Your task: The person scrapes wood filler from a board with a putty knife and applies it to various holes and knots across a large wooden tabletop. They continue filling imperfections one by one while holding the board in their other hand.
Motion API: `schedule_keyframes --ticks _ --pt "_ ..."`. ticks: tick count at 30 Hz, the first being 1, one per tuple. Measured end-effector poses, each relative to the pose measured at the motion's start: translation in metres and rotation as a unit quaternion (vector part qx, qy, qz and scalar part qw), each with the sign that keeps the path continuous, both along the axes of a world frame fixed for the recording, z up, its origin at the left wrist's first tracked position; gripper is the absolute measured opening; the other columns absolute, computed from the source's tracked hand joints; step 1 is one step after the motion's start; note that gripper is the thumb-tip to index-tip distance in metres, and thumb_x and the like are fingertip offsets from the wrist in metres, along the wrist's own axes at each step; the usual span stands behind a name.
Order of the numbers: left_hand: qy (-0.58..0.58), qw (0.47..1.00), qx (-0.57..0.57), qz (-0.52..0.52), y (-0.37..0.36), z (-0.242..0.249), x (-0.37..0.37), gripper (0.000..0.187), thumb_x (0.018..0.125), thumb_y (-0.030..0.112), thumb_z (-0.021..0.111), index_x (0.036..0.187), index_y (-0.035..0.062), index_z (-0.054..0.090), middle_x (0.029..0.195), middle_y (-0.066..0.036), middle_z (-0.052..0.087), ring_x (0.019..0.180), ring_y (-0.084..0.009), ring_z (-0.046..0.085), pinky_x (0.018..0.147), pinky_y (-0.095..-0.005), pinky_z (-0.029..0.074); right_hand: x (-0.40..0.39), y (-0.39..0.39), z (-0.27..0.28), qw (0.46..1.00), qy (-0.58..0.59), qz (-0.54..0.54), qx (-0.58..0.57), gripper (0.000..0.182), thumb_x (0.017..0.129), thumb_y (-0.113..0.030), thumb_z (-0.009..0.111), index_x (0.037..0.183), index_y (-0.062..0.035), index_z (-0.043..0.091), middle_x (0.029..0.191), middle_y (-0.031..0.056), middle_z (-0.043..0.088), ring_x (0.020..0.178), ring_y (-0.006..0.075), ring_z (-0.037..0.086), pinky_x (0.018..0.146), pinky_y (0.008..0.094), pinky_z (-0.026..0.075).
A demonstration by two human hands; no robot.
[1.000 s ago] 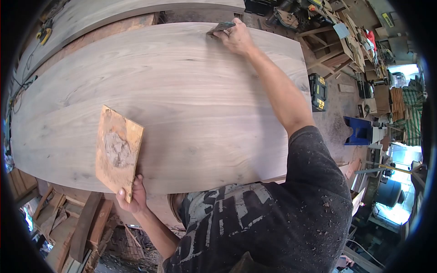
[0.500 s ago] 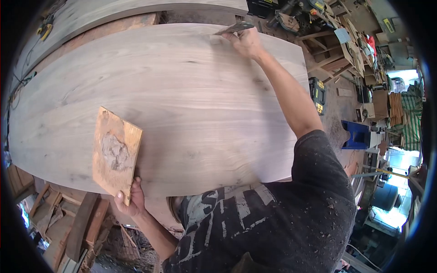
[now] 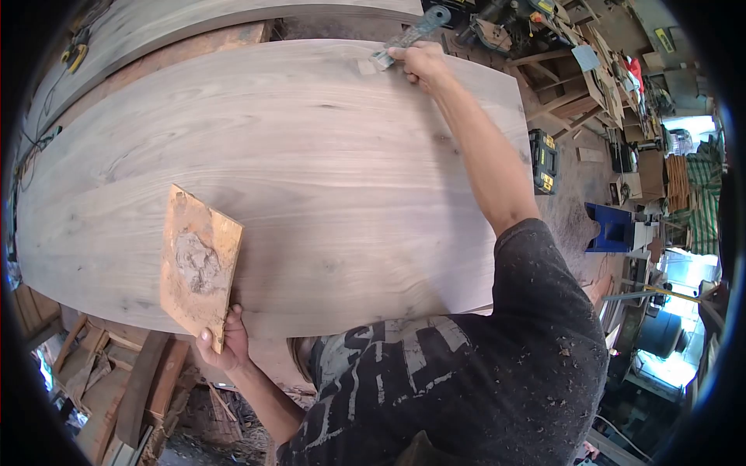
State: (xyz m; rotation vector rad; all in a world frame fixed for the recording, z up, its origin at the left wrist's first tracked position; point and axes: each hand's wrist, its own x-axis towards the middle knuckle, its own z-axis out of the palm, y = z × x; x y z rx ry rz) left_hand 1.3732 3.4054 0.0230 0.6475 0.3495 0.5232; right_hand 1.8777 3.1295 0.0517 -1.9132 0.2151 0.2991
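Observation:
A long wooden slab (image 3: pixel 311 179) with pale, streaked grain lies in front of me. Over its near edge, my left hand (image 3: pixel 224 346) grips the lower corner of a small wooden board (image 3: pixel 183 303). On that board sits a lump of greyish-brown putty (image 3: pixel 198 262). My right hand (image 3: pixel 423 64) reaches to the slab's far edge, its fingers closed around a putty knife (image 3: pixel 412 35). The knife slants, its handle end pointing away and its blade end at the slab surface. Beside the blade is a small light patch of filler (image 3: pixel 366 67) on the wood.
Another slab (image 3: pixel 179 23) lies beyond the first. A yellow-and-black power tool (image 3: pixel 75 56) with a cord rests at the far left. To the right stand a black toolbox (image 3: pixel 544 161) and a blue stool (image 3: pixel 610 227). Timber offcuts (image 3: pixel 148 380) crowd the lower left.
The putty knife has swung from lying low over the slab to a steeper angle with its handle pointing away. A light patch now shows by its blade. My left hand has barely moved.

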Motion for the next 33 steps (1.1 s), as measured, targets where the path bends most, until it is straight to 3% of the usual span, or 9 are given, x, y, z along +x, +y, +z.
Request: schedule_keyframes --ticks 5,9,14,21,24,26,33 --pt "-0.008 1.000 0.017 -0.015 0.002 0.003 0.001 0.057 0.085 0.020 0.056 0.137 0.0002 0.043 0.105 -0.016 0.063 0.086 -0.0242 0.059 0.091 -0.0465 0.048 -0.020 0.029 0.035 0.991 -0.049 0.027 -0.123 0.026 0.082 -0.020 0.078 0.075 -0.0001 0.062 0.056 0.0017 0.050 0.043 0.0099 0.038 0.038 0.0300 0.027" --pt "-0.001 1.000 0.008 0.000 -0.001 -0.001 0.002 0.060 0.083 0.019 0.057 0.138 -0.0003 0.042 0.106 -0.016 0.064 0.083 -0.0252 0.061 0.089 -0.0463 0.049 0.014 0.014 -0.005 0.990 -0.088 0.073 -0.084 0.027 0.081 -0.021 0.078 0.076 0.0003 0.063 0.055 0.0019 0.049 0.043 0.0096 0.038 0.037 0.0299 0.025" --pt "-0.001 1.000 0.007 0.004 0.001 -0.001 0.002 0.062 0.082 0.019 0.058 0.138 -0.0004 0.042 0.106 -0.017 0.066 0.079 -0.0264 0.064 0.087 -0.0469 0.050 -0.005 0.021 0.021 0.986 -0.066 0.110 -0.110 0.024 0.083 -0.019 0.076 0.076 -0.0013 0.061 0.056 0.0012 0.049 0.043 0.0080 0.036 0.037 0.0295 0.024" --pt "-0.004 1.000 0.015 0.000 0.001 0.001 0.001 0.060 0.082 0.019 0.059 0.137 0.0003 0.043 0.105 -0.016 0.066 0.083 -0.0255 0.063 0.088 -0.0469 0.049 0.011 0.007 0.003 0.992 -0.024 0.119 -0.047 0.027 0.083 -0.019 0.076 0.075 -0.0011 0.058 0.056 0.0007 0.047 0.042 0.0083 0.036 0.036 0.0290 0.022" --pt "0.006 1.000 0.007 0.020 -0.002 -0.003 0.001 0.061 0.082 0.020 0.058 0.138 0.0011 0.042 0.104 -0.016 0.066 0.082 -0.0253 0.063 0.088 -0.0468 0.049 0.014 -0.007 -0.002 0.996 -0.026 0.083 0.010 0.025 0.083 -0.018 0.075 0.075 -0.0012 0.059 0.056 0.0000 0.047 0.041 0.0084 0.036 0.036 0.0288 0.022" --pt "0.010 0.999 0.014 0.030 -0.004 -0.003 0.001 0.061 0.082 0.020 0.058 0.138 0.0014 0.043 0.104 -0.016 0.066 0.082 -0.0252 0.063 0.087 -0.0467 0.049 -0.013 -0.014 0.010 1.000 -0.011 -0.003 0.015 0.022 0.083 -0.016 0.074 0.075 -0.0014 0.059 0.057 0.0000 0.048 0.041 0.0088 0.036 0.036 0.0282 0.023" --pt "0.001 1.000 0.004 0.009 0.000 -0.003 0.000 0.059 0.082 0.020 0.057 0.136 0.0010 0.044 0.105 -0.016 0.066 0.083 -0.0252 0.062 0.089 -0.0470 0.048 -0.024 0.008 -0.016 1.000 -0.007 -0.005 0.010 0.020 0.083 -0.021 0.072 0.085 -0.0036 0.062 0.056 0.0012 0.049 0.041 0.0106 0.041 0.035 0.0309 0.026"
